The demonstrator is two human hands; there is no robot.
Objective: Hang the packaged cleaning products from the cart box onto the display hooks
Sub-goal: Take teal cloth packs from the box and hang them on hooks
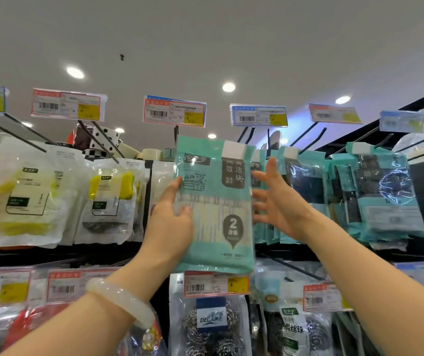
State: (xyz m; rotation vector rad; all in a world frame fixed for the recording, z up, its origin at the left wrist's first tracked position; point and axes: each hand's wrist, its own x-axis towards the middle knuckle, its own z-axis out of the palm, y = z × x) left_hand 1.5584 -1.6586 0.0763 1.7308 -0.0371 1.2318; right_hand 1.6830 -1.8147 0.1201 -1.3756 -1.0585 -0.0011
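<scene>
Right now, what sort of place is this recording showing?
Most likely a shop's cleaning-goods aisle: barcoded price tags sit on black display hooks, bagged steel-wool scourers hang below, and the left hand holds a teal packaged cleaning pad up to the rack.

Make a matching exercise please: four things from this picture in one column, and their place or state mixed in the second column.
Things:
1. teal pack
2. left hand
3. right hand
4. white bracelet

Place or state:
A. fingers spread, holds nothing, beside the pack's right edge
B. on the left wrist
C. held up in front of the hooks
D. grips the pack's left edge

Pairs: 1-C, 2-D, 3-A, 4-B
</scene>
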